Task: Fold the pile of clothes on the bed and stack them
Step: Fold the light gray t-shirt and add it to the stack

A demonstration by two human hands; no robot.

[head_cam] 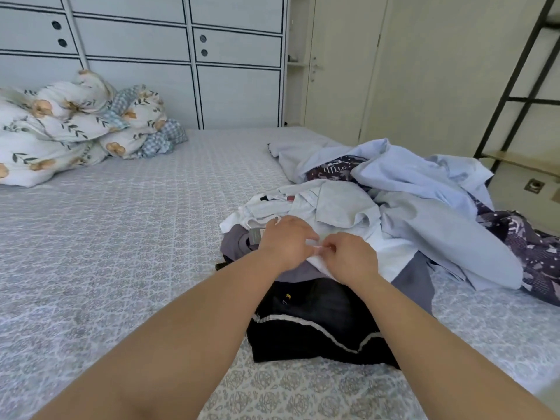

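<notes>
Head view shows your left hand (285, 242) and right hand (348, 259) side by side, both pinching the near edge of a white garment (391, 253) with curled fingers. It lies atop the pile of clothes (424, 189) on the right of the bed (121, 237), over a grey garment (415, 283) and a black garment (318, 328) nearest you. A floral duvet (69, 125) sits bunched far left.

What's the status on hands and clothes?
Left hand and right hand both pinch the white cotton garment atop the unfolded clothes pile. Black trimmed garment lies nearest. Nothing blocking.
</notes>
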